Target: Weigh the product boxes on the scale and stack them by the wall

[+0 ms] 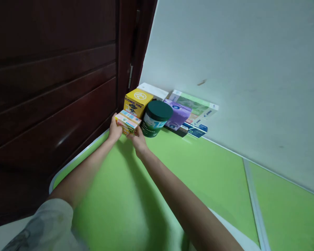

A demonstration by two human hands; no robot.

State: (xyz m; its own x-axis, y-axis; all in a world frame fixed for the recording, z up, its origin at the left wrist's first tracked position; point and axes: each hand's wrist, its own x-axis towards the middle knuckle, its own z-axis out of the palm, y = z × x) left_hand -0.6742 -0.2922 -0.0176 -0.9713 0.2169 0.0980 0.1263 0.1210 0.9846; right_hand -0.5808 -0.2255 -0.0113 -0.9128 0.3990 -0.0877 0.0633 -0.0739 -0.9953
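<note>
Both arms reach forward over the green tabletop (115, 198). My left hand (115, 128) grips the left side of a small pink-and-yellow printed box (128, 120). The right side of that same box is in my right hand (138, 140), fingers partly hidden beneath it. Directly behind it stands a yellow box (137, 101) marked "COME ON". To its right is a dark green round tub (157, 118) with a lid. A purple packet (177, 113) leans beside the tub.
A white box (154, 91) lies behind the yellow one. Further right are a green-and-white flat box (196, 104) and a dark blue box (197, 130) by the pale wall (240, 69). A dark wooden door (57, 83) borders the left side.
</note>
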